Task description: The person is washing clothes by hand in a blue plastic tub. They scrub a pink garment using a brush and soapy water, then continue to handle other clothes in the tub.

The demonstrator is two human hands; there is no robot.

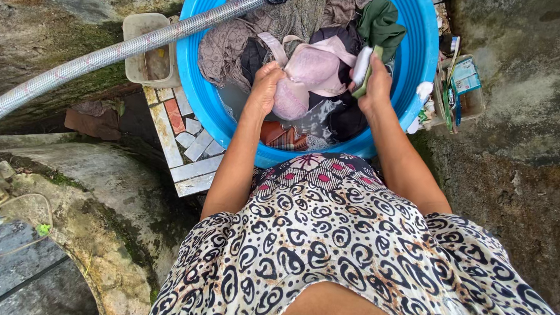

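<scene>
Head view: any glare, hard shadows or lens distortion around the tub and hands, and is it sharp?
Head view: soft, even daylight with no hard shadows; only a mild sheen on the blue tub rim and the hose. Wide-angle bending curves the hose and stretches the patterned dress at the bottom edge. The left hand on the pink garment and the right hand gripping a scrub brush look sharp.

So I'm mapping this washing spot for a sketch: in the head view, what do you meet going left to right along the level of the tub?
Ribbed hose → beige plastic container → blue tub → left hand → pink garment → right hand holding a scrub brush → small tray of packets.
</scene>
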